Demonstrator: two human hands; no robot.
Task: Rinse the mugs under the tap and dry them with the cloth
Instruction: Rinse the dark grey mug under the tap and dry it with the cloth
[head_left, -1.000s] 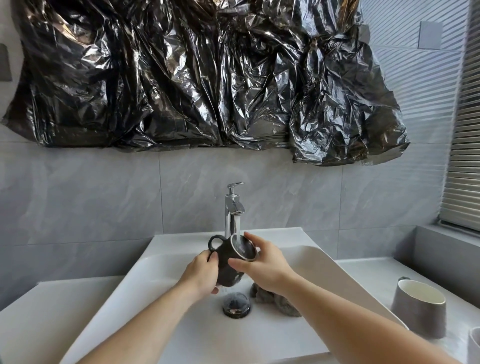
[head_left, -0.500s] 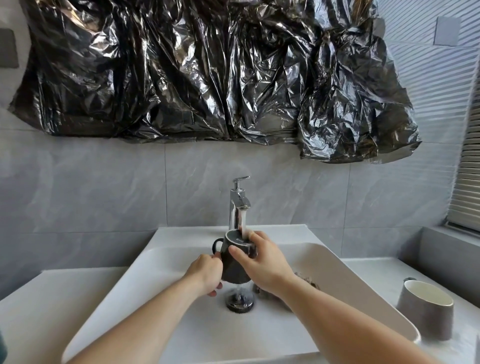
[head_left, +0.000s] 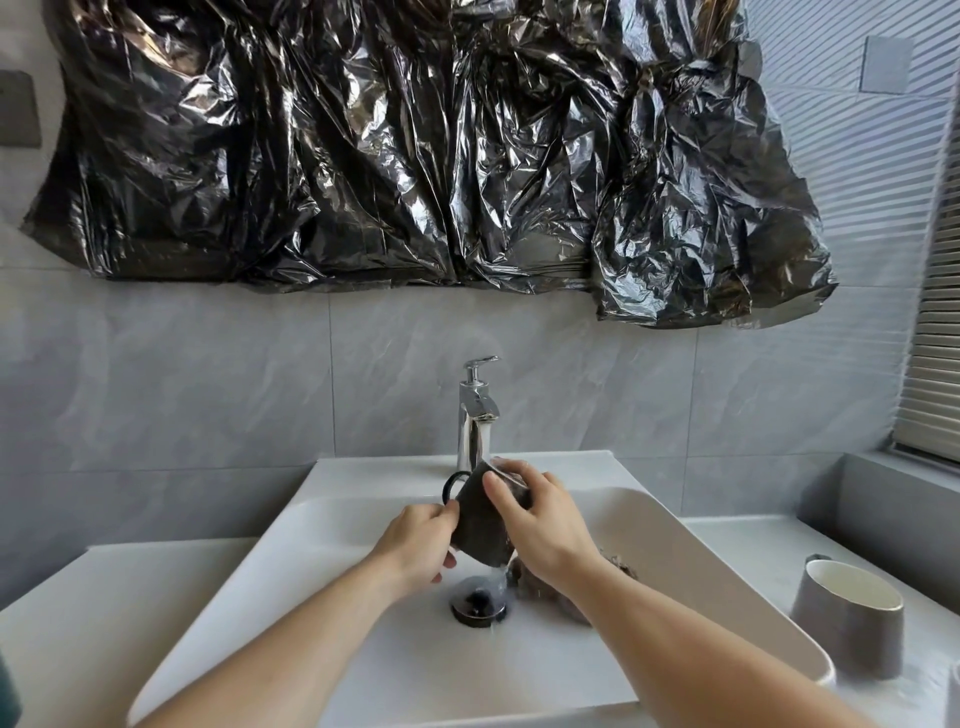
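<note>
From where I sit, both forearms run up from the bottom edge, which cuts them off before the elbows. My left hand curls round the lower side of the dark mug; its fingertips are tucked out of sight against the wall. My right hand wraps the mug's upper part from the right, thumb across the front, fingers over the rim, so I cannot see the mouth or inside. The mug is matte charcoal, tilted with its rim up and away, and its loop handle sticks out to the left above my left hand. Water runs off its base down to the drain, which lies just below and between the 2 hands in the white sink.

Behind my right wrist lies a dark, rough lump, mostly hidden; I cannot tell what it is. Well right of the right hand, a grey mug with a white inside stands on the bench. Just beyond the hands rises the chrome tap, its spout directly above the held mug. Farther back, crinkled black plastic sheeting covers the wall.
</note>
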